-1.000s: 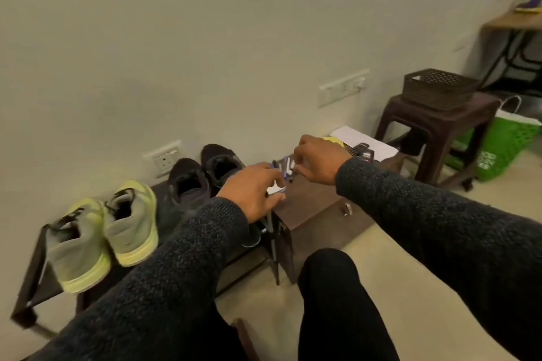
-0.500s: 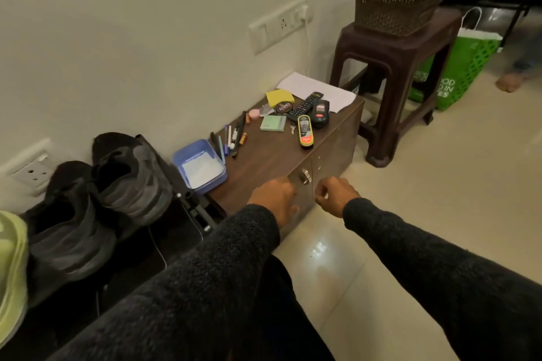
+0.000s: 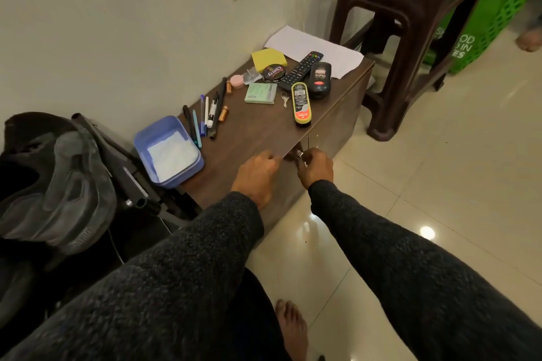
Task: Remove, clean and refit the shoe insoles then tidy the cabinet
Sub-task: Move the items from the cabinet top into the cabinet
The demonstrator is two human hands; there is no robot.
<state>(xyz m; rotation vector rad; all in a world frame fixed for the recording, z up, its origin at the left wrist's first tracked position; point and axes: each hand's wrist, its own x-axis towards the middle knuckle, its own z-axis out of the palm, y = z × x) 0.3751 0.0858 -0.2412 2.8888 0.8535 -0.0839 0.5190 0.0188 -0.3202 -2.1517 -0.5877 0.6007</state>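
- Head view, looking down at a low brown cabinet (image 3: 258, 138) against the wall; its top serves as the surface for a scatter of small items.
- Left hand (image 3: 256, 174) rests at the near front edge of the surface, fingers curled over the edge; cannot tell whether they grip anything below it.
- Right hand (image 3: 315, 167) is just beside it at the cabinet front, fingers curled and pinching a small metal knob (image 3: 300, 154) on the door.
- Both arms are in dark knit sleeves.
- On the surface, near left: a blue tray (image 3: 168, 152) with something white inside.
- Beside it, a row of pens and markers (image 3: 206, 117) lying roughly parallel.
- Mid-surface: green notepad (image 3: 261, 93), small key (image 3: 284, 98), yellow shoe-polish bottle (image 3: 300, 104) lying flat, black bottle (image 3: 320, 79) next to it.
- Farther back: round polish tin (image 3: 274, 73), remote control (image 3: 300, 70), yellow sticky pad (image 3: 268, 59), white paper (image 3: 316, 50), small pink pot (image 3: 237, 80).
- Dark grey shoes (image 3: 58, 182) sit on a rack left of the cabinet, well apart from both hands.
- Brown plastic stool (image 3: 410, 32) stands right of the cabinet, green bag (image 3: 481, 29) behind it.
- A bare foot (image 3: 291, 328) on the glossy tiled floor, bottom centre.
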